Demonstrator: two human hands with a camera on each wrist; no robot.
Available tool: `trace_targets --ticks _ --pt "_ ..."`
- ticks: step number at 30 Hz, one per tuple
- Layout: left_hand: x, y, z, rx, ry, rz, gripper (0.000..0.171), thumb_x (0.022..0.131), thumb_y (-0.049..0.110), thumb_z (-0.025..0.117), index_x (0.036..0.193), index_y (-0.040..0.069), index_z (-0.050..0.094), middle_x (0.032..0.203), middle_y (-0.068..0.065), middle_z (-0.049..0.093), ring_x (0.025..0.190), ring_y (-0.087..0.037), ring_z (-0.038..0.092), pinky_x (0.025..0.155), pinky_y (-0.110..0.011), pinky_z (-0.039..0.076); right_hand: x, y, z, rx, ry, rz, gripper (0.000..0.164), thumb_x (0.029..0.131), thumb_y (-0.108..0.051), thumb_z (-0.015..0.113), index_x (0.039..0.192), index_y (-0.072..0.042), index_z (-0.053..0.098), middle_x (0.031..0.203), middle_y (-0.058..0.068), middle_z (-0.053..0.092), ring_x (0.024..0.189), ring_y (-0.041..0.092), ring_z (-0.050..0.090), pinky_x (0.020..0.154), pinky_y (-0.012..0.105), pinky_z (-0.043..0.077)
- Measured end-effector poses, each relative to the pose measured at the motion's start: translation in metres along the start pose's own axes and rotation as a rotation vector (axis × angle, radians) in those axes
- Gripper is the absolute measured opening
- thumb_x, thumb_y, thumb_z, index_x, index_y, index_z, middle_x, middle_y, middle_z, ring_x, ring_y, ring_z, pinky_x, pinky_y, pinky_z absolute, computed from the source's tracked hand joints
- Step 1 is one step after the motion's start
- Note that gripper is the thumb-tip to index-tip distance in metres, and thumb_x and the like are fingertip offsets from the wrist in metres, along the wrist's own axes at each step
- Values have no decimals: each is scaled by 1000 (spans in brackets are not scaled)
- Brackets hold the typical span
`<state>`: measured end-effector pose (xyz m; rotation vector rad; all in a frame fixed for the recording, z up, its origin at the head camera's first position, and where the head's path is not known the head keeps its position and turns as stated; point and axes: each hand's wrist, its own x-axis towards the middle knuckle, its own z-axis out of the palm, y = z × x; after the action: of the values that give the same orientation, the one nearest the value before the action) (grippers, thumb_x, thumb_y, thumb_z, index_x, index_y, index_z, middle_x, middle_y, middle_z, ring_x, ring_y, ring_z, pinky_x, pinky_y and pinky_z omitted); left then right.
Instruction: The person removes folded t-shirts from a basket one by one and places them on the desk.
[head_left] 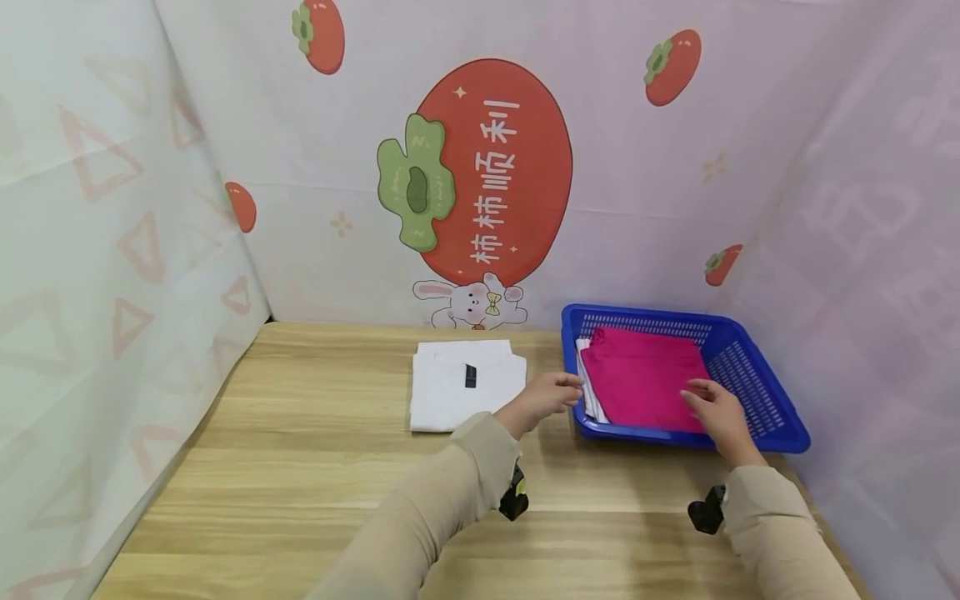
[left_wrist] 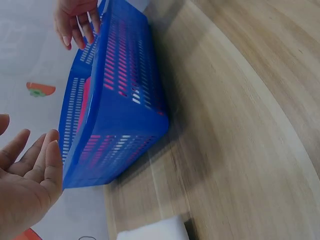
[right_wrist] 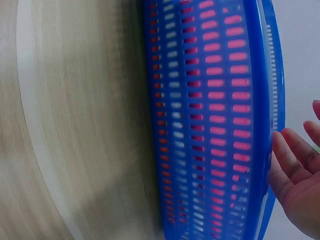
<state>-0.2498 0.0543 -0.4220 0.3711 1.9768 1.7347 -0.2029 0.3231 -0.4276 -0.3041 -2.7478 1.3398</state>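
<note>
My left hand (head_left: pixel 550 394) and right hand (head_left: pixel 720 414), fingers loosely extended, are at the blue basket (head_left: pixel 645 435); pink cloth (head_left: pixel 641 375) hides most of the white cloth (head_left: pixel 591 393) beneath.

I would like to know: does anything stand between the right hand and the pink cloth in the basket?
Nothing visible does. In the head view, the right hand has its fingertips over the pink cloth, and the near rim of the blue basket passes below the hand.

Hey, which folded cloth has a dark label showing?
The white cloth on the table, left of the blue basket; the pink cloth inside and the white layer under it show none.
</note>
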Motion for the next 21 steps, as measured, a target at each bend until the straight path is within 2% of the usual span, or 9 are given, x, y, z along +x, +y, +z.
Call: trace_targets --ticks 3,6,8,12,16,21 --pt "6 3 10 36 -15 11 30 84 8 52 113 -1 54 105 -10 57 92 -24 55 75 -27 45 2 6 -5 -28 6 22 64 86 -45 42 124 7 37 114 26 43 100 35 46 72 38 46" --pt "9 7 21 119 -23 10 31 84 8 52 113 -1 54 105 -9 56 90 -18 54 75 -26 44 3 13 -10 -73 7 25 59 89 -39 41 122 9 37 114 30 41 99 39 45 74 42 43" --pt "12 7 28 182 -16 0 31 83 10 54 113 1 55 102 -5 57 87 -14 53 74 -25 44 5 16 -11 -105 18 31 53 90 -34 40 120 10 38 113 31 41 97 41 44 74 44 41" --pt "19 2 39 251 5 -20 30 83 12 56 111 3 57 99 -2 58 85 -12 53 70 -23 43 12 19 -9 -171 45 43 49 90 -30 41 116 11 42 111 31 43 95 41 43 72 44 39" --pt "25 -1 47 292 62 -52 28 81 13 58 107 4 59 93 1 59 78 -9 52 67 -21 42 17 20 -8 -274 20 5 45 88 -26 45 110 14 44 106 32 47 94 43 43 75 48 36" --pt "33 3 61 331 128 -95 25 78 13 61 101 5 63 91 1 60 75 -8 51 67 -20 42 25 29 -13 -439 -72 -16 40 84 -20 47 102 16 47 101 34 48 89 46 45 73 49 37"
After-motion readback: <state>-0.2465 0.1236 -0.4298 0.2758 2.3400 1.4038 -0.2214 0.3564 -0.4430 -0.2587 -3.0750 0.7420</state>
